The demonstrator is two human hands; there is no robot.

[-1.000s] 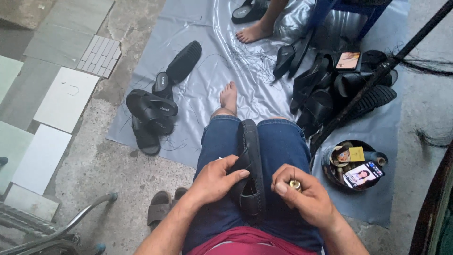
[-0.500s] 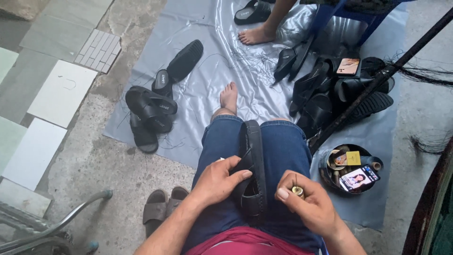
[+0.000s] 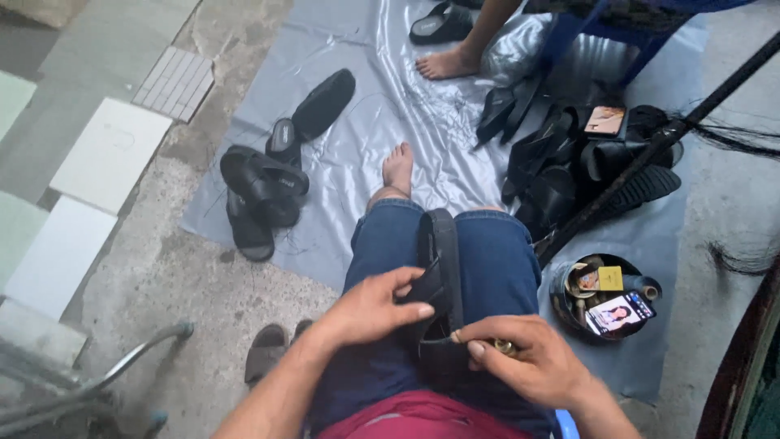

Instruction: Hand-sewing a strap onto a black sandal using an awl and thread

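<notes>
A black sandal [image 3: 439, 254] lies lengthwise on my lap, between my jeans-clad thighs. My left hand [image 3: 370, 307] grips its near part from the left, thumb on top. My right hand [image 3: 528, 362] sits just right of the sandal's near end, fingers pinched on a small brass-coloured object [image 3: 504, 347], with the fingertips touching the sandal's edge. My bare foot [image 3: 397, 168] rests on the grey plastic sheet [image 3: 357, 162].
Several black sandals [image 3: 264, 187] lie on the sheet at left, a bigger heap [image 3: 569, 162] at right. A round tin [image 3: 605, 297] with a phone and small items stands by my right knee. Another person's bare foot [image 3: 443, 63] is near a blue stool. A black pole [image 3: 658, 142] slants across.
My right hand has moved left to the sandal's near end, its fingertips now touching it. My left hand keeps its grip. The view has shifted slightly.
</notes>
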